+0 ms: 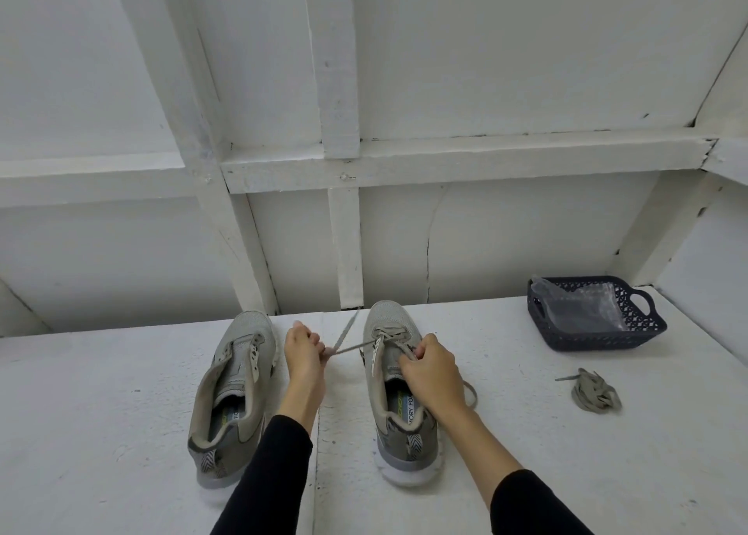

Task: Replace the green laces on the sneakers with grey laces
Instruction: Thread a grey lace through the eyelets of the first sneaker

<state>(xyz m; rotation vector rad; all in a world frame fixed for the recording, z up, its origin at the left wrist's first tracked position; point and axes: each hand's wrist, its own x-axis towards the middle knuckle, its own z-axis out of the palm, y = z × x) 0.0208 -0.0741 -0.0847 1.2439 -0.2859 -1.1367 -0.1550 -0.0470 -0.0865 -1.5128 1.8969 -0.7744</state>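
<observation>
White table point(526, 453) bearing two grey sneakers, left sneaker point(232, 397) unlaced, right sneaker point(398, 393) part-laced; dark basket point(647, 324) far right, bundled lace point(595, 391) near it; left hand point(303, 350) pinching grey lace point(348, 346), right hand point(435, 368) gripping laces at the eyelets.

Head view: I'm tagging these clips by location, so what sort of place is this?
Probably a plain workshop or storage nook: a white-painted bench set against a white board wall with bare wooden framing, and a dark plastic basket in the corner.

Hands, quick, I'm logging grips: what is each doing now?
Left hand: pinching the grey lace end, pulled taut.
Right hand: gripping lace at the right sneaker eyelets.
</observation>
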